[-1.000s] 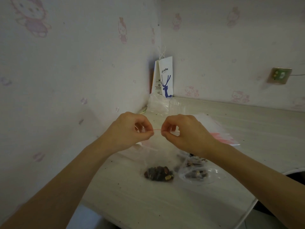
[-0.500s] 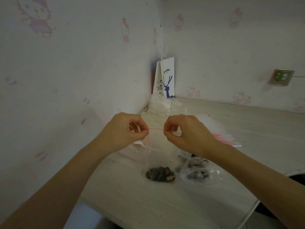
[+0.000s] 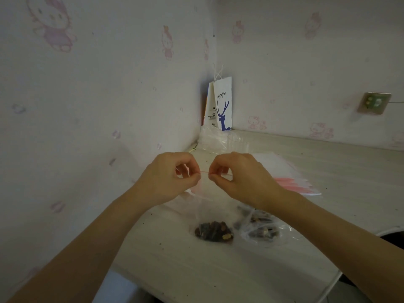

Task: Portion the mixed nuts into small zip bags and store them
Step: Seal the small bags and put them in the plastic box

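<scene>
Your bag (image 3: 206, 200) is light, limp, slippery film, with the nuts (image 3: 214, 231) sagging at its 6 o'clock end down by the table (image 3: 196, 270), so take it only by the stiffer red zip (image 3: 204, 172) at 12 o'clock. Your left hand (image 3: 166, 178) and right hand (image 3: 242, 180) each pinch that zip between curled thumb and forefinger. Compared with half a second ago, the pinches sit closer together, leaving less zip bare.
</scene>
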